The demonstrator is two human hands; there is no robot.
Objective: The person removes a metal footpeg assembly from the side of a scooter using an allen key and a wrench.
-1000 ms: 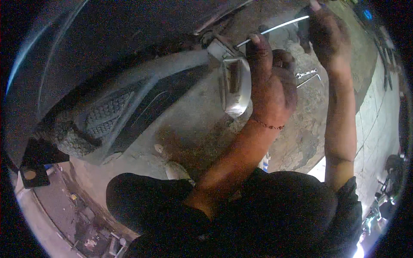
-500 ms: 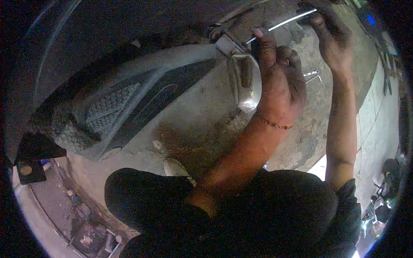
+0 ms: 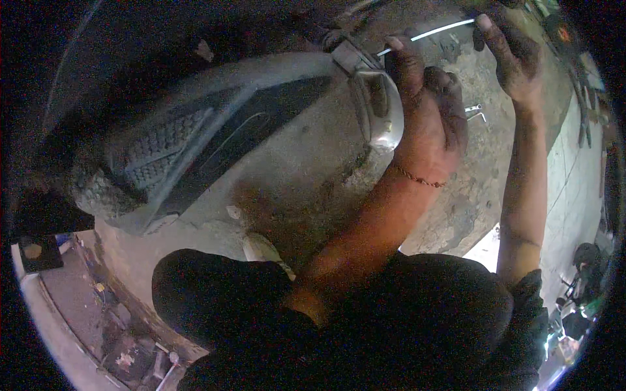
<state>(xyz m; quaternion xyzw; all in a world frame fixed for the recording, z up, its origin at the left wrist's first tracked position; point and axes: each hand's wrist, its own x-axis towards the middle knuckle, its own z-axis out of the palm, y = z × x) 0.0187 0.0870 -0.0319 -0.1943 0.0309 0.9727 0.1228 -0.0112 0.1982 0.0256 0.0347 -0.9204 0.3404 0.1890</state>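
My left hand (image 3: 424, 111) has its fingers curled and its thumb against a thin silver rod or cable (image 3: 437, 30), beside a metal bracket (image 3: 352, 55) on the dark vehicle's body. My right hand (image 3: 515, 62), at the upper right, pinches the same thin piece at its far end. Just left of my left hand is a rounded silver metal part (image 3: 379, 111), and the long grey footboard (image 3: 228, 117) with textured pads runs leftward from there. What my curled left fingers touch underneath is hidden.
On the stained concrete floor (image 3: 450, 215) beyond my left wrist lie a small wrench (image 3: 473, 108) and a hex key (image 3: 482, 116). Dark machinery or parts (image 3: 583, 274) stand at the right rim. Debris and loose items (image 3: 124, 339) are at the lower left. My dark-clothed knees fill the bottom.
Both hands have shifted slightly, my left upward and rightward. My right thumb has come down onto the rod's end. The silver part now sits higher and further right in view.
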